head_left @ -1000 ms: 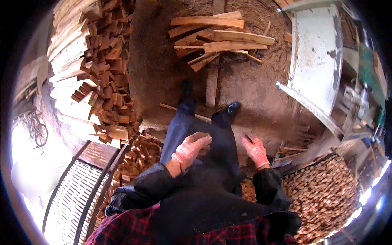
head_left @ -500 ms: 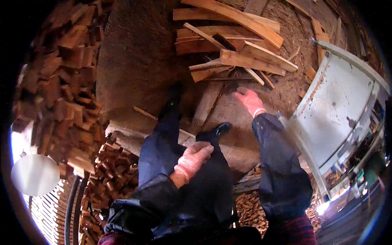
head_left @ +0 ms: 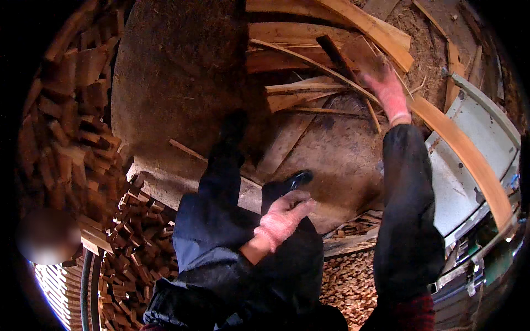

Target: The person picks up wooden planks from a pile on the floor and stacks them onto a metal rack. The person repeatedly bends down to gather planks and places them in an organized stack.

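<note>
My right hand (head_left: 386,91), in a pinkish-red work glove, is stretched out over the pile of boards at the far right. It looks closed on a long wooden plank (head_left: 464,146), though motion smears the fingers. The plank slants down to the right, its right part over the white metal table (head_left: 469,124). My left hand (head_left: 284,215), gloved alike, is held above my thigh with its fingers curled together and nothing visible in them. Loose boards (head_left: 309,34) and a thin strip of wood (head_left: 314,67) lie beyond, to the left of my right hand.
Stacked wood pieces (head_left: 77,149) rise along the left side. More short pieces (head_left: 135,243) lie heaped beside my legs, and a mass of small ones (head_left: 350,281) shows below. A narrow stick (head_left: 187,150) rests on the floor by my foot. Machine parts (head_left: 491,265) sit under the table's near edge.
My right hand has moved away and to the right, and a plank from the pile now reaches over the white table. My left hand has shifted slightly right. The view has shifted slightly.
</note>
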